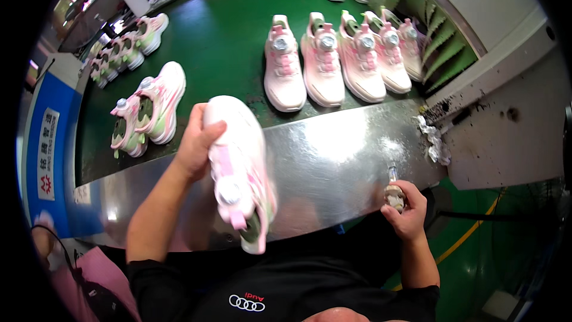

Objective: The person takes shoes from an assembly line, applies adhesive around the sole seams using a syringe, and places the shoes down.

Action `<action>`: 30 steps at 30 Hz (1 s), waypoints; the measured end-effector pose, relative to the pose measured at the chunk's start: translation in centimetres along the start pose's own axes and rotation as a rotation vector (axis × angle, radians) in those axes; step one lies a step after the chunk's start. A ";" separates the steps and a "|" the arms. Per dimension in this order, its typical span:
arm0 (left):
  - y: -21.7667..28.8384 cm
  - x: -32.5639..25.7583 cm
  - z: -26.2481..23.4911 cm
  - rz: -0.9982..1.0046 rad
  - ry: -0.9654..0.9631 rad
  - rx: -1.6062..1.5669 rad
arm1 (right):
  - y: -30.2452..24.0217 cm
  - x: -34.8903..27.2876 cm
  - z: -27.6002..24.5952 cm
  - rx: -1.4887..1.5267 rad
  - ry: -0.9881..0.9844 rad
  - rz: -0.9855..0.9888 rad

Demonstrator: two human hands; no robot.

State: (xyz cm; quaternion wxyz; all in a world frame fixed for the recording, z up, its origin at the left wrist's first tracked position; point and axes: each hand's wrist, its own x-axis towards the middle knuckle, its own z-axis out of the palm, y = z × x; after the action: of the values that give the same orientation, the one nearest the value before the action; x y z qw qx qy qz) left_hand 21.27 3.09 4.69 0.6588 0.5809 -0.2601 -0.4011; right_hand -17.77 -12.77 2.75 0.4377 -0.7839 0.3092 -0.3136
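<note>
My left hand point(199, 143) is closed on the toe end of a white and pink sneaker point(241, 143), thumb on its upper. The sneaker hangs over the metal ledge with its toe away from me and its heel toward me; a round dial shows on its tongue. My right hand point(408, 209) grips a small tool point(394, 195) with a beige, wrapped-looking body and a clear or shiny tip; its exact kind cannot be made out. That tip points away from me, over the ledge's right end.
Several matching sneakers point(325, 65) stand in a row on the green belt point(220, 42), right of centre. More sneakers point(158, 104) stand at the left. A metal ledge point(333, 167) runs along the near side. Crumpled white material point(435, 140) lies by the grey panel point(506, 125) at right.
</note>
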 end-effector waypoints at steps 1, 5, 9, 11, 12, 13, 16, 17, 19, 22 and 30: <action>-0.1 -0.6 1.1 0.091 -0.002 -0.040 | -0.5 0.5 0.2 0.007 -0.012 -0.011; -0.7 -3.8 2.9 0.163 -0.072 -0.335 | -3.3 2.5 1.6 0.305 -0.181 -0.145; -1.7 -5.4 2.9 0.115 -0.134 -0.486 | -8.3 5.1 4.9 0.745 -0.335 -0.101; -1.7 -5.8 2.4 0.191 -0.227 -0.473 | -10.2 6.0 6.4 0.992 -0.467 -0.157; -2.0 -5.8 2.2 0.222 -0.251 -0.467 | -10.6 6.4 7.0 0.975 -0.520 -0.204; -2.2 -5.9 2.2 0.248 -0.274 -0.463 | -11.0 6.5 7.6 0.973 -0.533 -0.208; -2.5 -6.2 2.4 0.280 -0.324 -0.461 | -12.3 6.5 8.2 1.234 -0.661 -0.075; -2.5 -6.2 2.6 0.288 -0.321 -0.469 | -12.5 6.5 8.4 1.224 -0.669 -0.076; -2.5 -6.2 2.6 0.336 -0.346 -0.418 | -12.7 6.7 8.7 1.225 -0.726 -0.092; -2.4 -6.3 2.6 0.368 -0.348 -0.387 | -13.2 6.9 9.1 1.220 -0.730 -0.096; -2.1 -6.6 2.9 0.390 -0.327 -0.388 | -13.2 6.5 9.3 1.202 -0.672 -0.002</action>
State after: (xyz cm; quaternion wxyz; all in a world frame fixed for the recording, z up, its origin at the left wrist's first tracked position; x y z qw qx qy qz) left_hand 14.86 6.95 3.98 0.7712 0.3114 -0.3877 -0.3976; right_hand -3.89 -7.47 11.89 0.8683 -0.4602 -0.0718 -0.1709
